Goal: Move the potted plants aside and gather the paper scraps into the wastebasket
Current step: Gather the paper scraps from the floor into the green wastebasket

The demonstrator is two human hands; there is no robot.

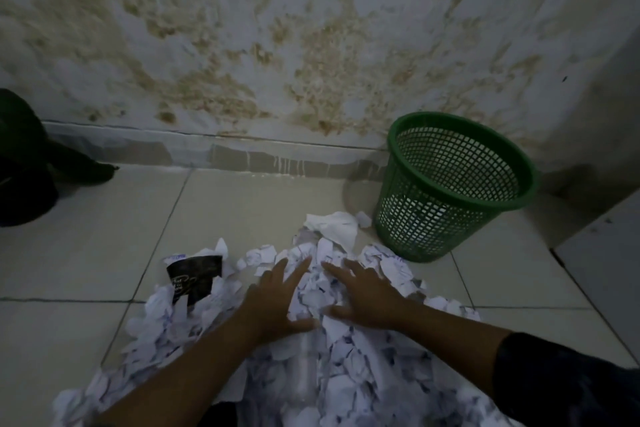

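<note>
A big heap of torn white paper scraps with blue ink marks (346, 367) lies on the pale tiled floor (86, 253). The heap is long, and it runs from the bottom edge of the view up toward the wall, with its far tip near the green plastic mesh wastebasket (446, 180). The wastebasket stands on the floor at the right, close to the stained white wall (277, 45). It leans a little, so its round open top faces up and toward the person. A few scraps lie just beside its base. Both hands lie flat on top of the far part of the heap. The left hand (277, 295) has its fingers straight and spread out, pressing down on the paper. The right hand (363, 291) is just beside it, fingers also straight and spread, palm down on the scraps. Neither hand is holding anything. The fingertips of both point toward the wall. A dark crumpled piece of printed paper (194, 276) sits in the left side of the heap. At the far left edge there is a dark shape (24, 163), maybe one of the potted plants, but it is too dim to tell.
</note>
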